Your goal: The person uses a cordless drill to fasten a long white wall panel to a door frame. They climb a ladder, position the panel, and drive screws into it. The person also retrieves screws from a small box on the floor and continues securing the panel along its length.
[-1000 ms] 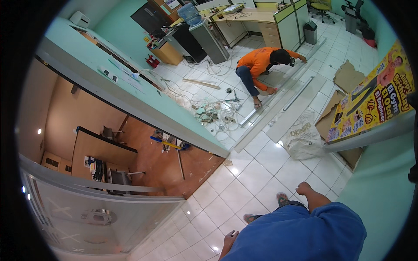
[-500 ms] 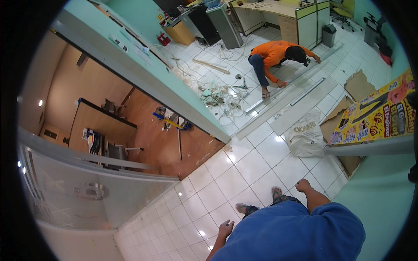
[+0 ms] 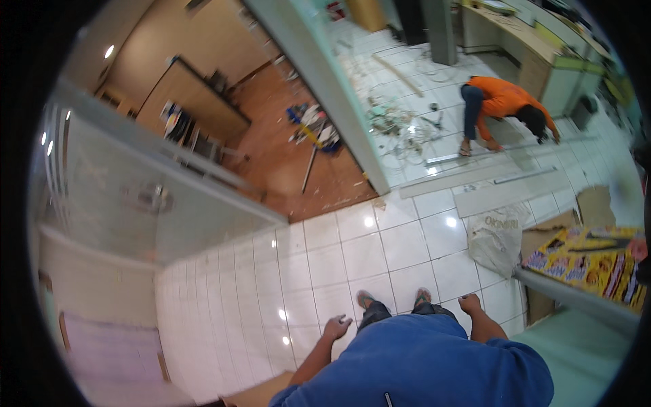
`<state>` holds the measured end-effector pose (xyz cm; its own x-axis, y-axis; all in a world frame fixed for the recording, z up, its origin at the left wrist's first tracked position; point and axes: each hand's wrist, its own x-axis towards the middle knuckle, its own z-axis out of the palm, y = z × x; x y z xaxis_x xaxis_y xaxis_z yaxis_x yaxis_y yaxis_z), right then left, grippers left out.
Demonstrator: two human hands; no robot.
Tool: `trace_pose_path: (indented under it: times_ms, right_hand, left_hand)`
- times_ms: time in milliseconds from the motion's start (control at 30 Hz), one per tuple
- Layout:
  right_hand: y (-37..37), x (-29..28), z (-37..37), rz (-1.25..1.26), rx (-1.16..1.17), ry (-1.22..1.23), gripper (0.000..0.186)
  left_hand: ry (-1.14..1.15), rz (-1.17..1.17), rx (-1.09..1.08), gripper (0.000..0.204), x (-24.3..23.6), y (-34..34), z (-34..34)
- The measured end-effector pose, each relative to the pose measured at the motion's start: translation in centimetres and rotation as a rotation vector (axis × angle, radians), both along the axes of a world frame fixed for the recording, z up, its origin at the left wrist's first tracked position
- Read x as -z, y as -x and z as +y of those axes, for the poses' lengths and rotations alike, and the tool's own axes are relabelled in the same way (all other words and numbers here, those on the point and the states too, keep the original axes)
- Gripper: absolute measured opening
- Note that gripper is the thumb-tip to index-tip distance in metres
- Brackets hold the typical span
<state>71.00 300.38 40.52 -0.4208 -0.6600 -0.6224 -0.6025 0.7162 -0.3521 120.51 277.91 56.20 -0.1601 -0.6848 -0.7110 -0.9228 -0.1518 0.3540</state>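
Note:
My left hand (image 3: 337, 327) hangs beside my blue shirt, above the white floor tiles, its fingers loosely bent and apart. Nothing shows in it. On the other side, my right hand (image 3: 468, 303) is closed in a fist; no object sticks out of it. Neither hand touches anything, and my sandalled feet stand between them. A pale plastic sack (image 3: 498, 241) lies on the floor beyond my right hand. Farther off, a person in an orange top (image 3: 505, 102) crouches with both hands at a long metal channel (image 3: 451, 158).
A second metal strip (image 3: 525, 175) lies on a pale board. Scraps and cables (image 3: 400, 129) litter the far floor. Torn cardboard (image 3: 597, 205) and a yellow poster (image 3: 590, 264) are at right. A doorway at left opens on a brown floor (image 3: 271, 149) beside a glass panel (image 3: 149, 197).
My view has swung left and down, so the room shifts right and more floor shows at left. My left hand's fingers look looser. The crouching person stays at the channel.

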Motion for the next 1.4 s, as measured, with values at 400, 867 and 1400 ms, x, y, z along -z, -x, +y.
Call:
trace_pose_path:
  times_ms: [400,867,1400]
  right_hand:
    - [2.4,4.4,-7.0,-0.143,0.018,0.005,0.039]
    - [-2.4,-8.1,-36.1,-0.025,0.04,-0.045,0.039]
    - [-15.4,-11.1,-67.2,0.105,-0.486,0.086,0.038]
  left_hand:
    - [-0.025,-0.039,-0.191,0.07,0.3,-5.0,2.8]
    - [-0.002,0.147,-0.451,0.069,8.1,-12.2,-22.0]
    - [-0.106,0.322,-1.026,0.065,8.8,-23.7,-38.8]
